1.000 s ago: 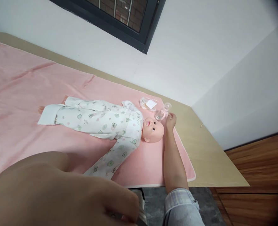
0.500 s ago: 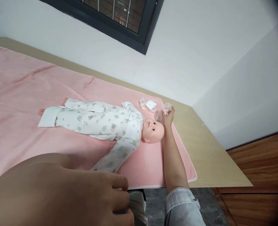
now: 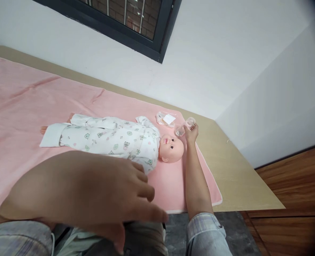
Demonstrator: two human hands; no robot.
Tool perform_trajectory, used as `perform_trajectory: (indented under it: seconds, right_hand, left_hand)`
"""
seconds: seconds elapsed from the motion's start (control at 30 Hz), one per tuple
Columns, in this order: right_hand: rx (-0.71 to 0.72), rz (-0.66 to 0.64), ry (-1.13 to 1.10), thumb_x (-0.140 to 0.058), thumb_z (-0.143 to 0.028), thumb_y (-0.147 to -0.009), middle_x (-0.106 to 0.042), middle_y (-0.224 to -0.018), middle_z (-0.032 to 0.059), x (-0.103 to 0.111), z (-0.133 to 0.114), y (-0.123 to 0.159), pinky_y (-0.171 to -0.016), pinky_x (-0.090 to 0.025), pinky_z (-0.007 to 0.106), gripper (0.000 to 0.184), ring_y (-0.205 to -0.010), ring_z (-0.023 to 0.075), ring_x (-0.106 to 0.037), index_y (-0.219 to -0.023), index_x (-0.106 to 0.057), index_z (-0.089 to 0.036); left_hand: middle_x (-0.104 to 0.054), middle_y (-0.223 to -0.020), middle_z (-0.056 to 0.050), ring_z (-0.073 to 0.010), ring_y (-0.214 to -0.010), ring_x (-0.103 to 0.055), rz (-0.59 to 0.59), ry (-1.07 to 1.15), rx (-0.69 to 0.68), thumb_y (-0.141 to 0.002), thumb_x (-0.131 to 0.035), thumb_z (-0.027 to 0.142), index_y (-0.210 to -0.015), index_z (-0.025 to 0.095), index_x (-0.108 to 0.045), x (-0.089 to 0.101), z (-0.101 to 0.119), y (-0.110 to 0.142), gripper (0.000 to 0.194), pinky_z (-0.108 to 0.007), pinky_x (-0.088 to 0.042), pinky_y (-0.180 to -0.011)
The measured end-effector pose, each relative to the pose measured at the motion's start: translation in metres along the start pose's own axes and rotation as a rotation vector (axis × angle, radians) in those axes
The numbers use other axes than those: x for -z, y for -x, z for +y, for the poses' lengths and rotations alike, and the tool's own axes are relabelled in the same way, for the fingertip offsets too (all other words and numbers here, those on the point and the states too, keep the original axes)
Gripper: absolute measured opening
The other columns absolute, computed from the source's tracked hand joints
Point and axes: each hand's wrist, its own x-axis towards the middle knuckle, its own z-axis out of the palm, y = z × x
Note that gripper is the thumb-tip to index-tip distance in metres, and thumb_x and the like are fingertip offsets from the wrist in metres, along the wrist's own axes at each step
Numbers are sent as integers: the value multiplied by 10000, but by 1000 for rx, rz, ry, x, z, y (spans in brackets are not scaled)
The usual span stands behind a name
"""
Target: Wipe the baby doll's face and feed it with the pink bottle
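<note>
A baby doll (image 3: 125,140) in a white printed sleepsuit lies on its back on a pink blanket (image 3: 21,103), head to the right. My right hand (image 3: 191,132) reaches past the doll's head and is closed around a small clear baby bottle (image 3: 184,127). My left hand (image 3: 93,192) hovers close to the camera, fingers stretched out and together, holding nothing, and it hides the doll's near arm.
A small clear packet with a white label (image 3: 166,119) lies by the bottle. The blanket covers a tan table (image 3: 240,177) set against a white wall under a dark window frame (image 3: 136,35). Wooden floor lies to the right.
My right hand has closed on the bottle and tilted it up. My left hand has risen from the table's near edge and spread flat, now covering the doll's arm.
</note>
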Motion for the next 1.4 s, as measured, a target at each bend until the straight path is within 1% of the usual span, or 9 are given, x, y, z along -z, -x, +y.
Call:
perform_trajectory:
  seconds: [0.07,0.17,0.33,0.43,0.77,0.93,1.13,1.3,1.4]
  right_hand:
    - [10,6,-27,-680,-244,-761,-643,-1303,174,2,-8,-1,-1004,-541,334,624,-1152,217,-646,-1347,-508,-116]
    - [55,8,-103,-669,-254,-769,-636,-1328,166,2,-23,-2,-991,-558,352,566,-1192,225,-643,-1305,-532,-133]
    - [175,-86,-355,-732,-308,-716,-664,-1239,130,-1,-58,8,-996,-561,406,502,-1142,238,-665,-1171,-584,-154]
    - [254,-224,-480,-792,-382,-703,-663,-1235,116,-2,-86,27,-1033,-542,427,551,-1157,240,-658,-1175,-599,-173]
    - [375,-548,-595,-863,-494,-719,-666,-1274,54,-8,-145,94,-1090,-548,430,623,-1241,223,-630,-1243,-606,-276]
    - [380,-585,-610,-849,-502,-738,-642,-1302,54,-13,-146,102,-1118,-532,453,640,-1294,230,-600,-1274,-587,-271]
    - [404,-448,-640,-785,-510,-795,-610,-1368,76,1,-142,78,-1201,-438,452,655,-1359,229,-559,-1352,-540,-267]
    - [257,-231,-525,-782,-425,-738,-601,-1363,93,3,-97,30,-1125,-494,412,643,-1288,212,-592,-1283,-503,-227]
    - [73,-151,-266,-725,-328,-740,-615,-1317,118,-1,-53,8,-1071,-503,372,534,-1226,204,-610,-1200,-493,-187]
  left_hand:
    - [-775,-1060,-6,-245,-958,-719,-105,147,-45,-835,-856,278,-1326,396,-693,18,-12,-11,530,-281,-557,-847]
    - [-688,-1343,-7,-252,-1211,-660,-87,341,-75,-877,-795,175,-1425,401,-625,36,-40,-23,617,-277,-523,-1010]
    - [-645,-1402,-26,-300,-1305,-596,333,260,103,-958,-664,342,-1381,348,-653,34,-91,-40,423,-399,-483,-1094]
    - [-605,-1438,-75,-301,-1278,-597,596,154,267,-956,-637,423,-1441,271,-580,21,-113,-51,512,-418,-485,-1077]
    - [-607,-1401,-131,-315,-1215,-624,803,177,397,-824,-741,419,-1514,187,-417,1,-133,-69,797,-413,-504,-1007]
    - [-675,-1266,-120,-311,-1136,-665,848,162,444,-757,-748,378,-1478,157,-461,-1,-137,-70,807,-402,-523,-946]
    - [-671,-1326,-115,-318,-1146,-650,883,105,504,-727,-746,367,-1420,156,-565,2,-150,-64,747,-417,-497,-997]
    - [-703,-1267,-114,-340,-1146,-651,956,111,555,-716,-791,337,-1257,158,-644,12,-177,-47,588,-440,-493,-1013]
    - [-702,-1267,-104,-315,-1132,-659,937,104,721,-689,-836,281,-1256,167,-617,16,-198,-32,618,-410,-506,-1005]
